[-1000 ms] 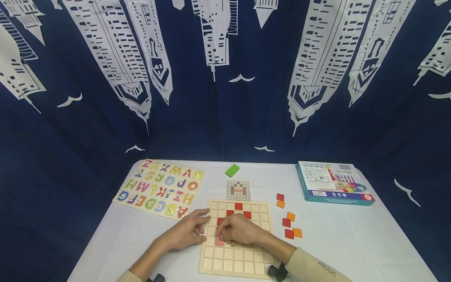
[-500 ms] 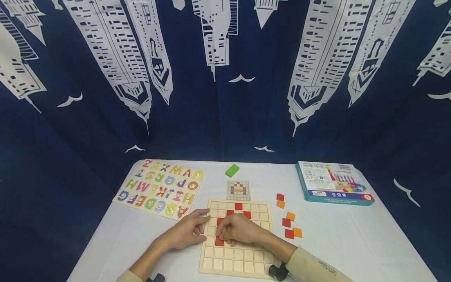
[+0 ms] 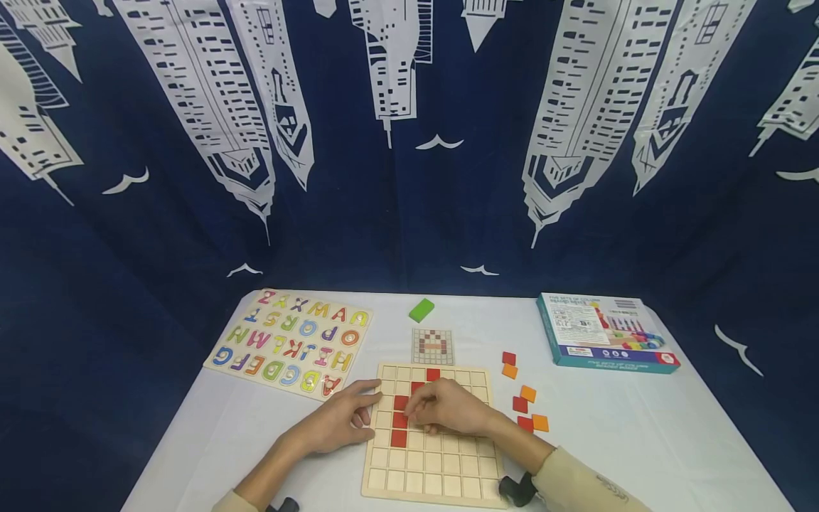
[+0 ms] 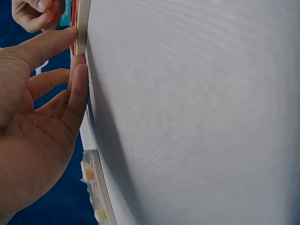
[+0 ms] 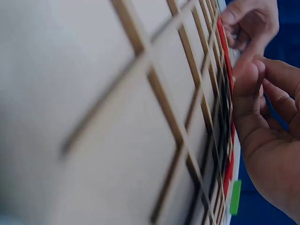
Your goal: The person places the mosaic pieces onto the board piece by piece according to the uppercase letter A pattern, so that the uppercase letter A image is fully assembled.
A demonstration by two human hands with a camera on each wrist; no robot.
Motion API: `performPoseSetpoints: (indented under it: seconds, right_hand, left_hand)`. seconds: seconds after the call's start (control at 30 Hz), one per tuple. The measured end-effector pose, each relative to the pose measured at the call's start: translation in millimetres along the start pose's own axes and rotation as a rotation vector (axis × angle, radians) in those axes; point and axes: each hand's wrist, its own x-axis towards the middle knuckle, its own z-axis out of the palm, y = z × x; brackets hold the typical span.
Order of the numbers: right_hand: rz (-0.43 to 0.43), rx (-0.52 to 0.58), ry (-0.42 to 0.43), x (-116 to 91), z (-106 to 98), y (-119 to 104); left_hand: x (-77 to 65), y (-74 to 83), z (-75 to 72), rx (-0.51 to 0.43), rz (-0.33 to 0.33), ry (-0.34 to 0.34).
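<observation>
A square wooden grid board [image 3: 397, 480] lies on the table with several red square tiles [image 3: 399, 439] in its cells. My right hand [image 3: 451, 407] hovers over the board beside the left column of red tiles, hiding part of the middle. In the right wrist view its thumb and index fingertips [image 5: 247, 77] come close together, with no tile visible between them. My left hand [image 3: 339, 419] stands at the board's left side. In the left wrist view its fairly straight fingers touch the board's edge [image 4: 83, 28].
A small pattern card [image 3: 433, 346] and a green block [image 3: 421, 310] lie behind the board. Loose red and orange tiles [image 3: 527, 393] are scattered at its right. An alphabet puzzle [image 3: 288, 341] lies at back left, a boxed set [image 3: 608, 333] at back right.
My right hand has lifted off the lowest red tile in the left column and moved slightly right and back, uncovering red tiles in that column. The left hand has stayed in place.
</observation>
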Motion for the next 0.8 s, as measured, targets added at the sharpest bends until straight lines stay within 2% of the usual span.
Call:
performPoseSetpoints:
  seconds: [0.17,0.3,0.53,0.8]
  right_hand:
    - [0.030,0.013,0.047,-9,-21,4]
    - [0.051,-0.019,0.089,-21,-40,8]
    - [0.103,-0.021,0.156,-42,-68,24]
    - [0.139,-0.132,0.289,-59,-94,38]
  left_hand:
    - [-0.6,0.9,-0.9,0.007,0.003,0.003]
    - [-0.4,0.8,-0.6,-0.002,0.007,0.002]
    - [-0.4,0.2,0.8,-0.010,0.011,0.001]
    - [0.0,0.6,0.1,-0.011,0.008,0.004]
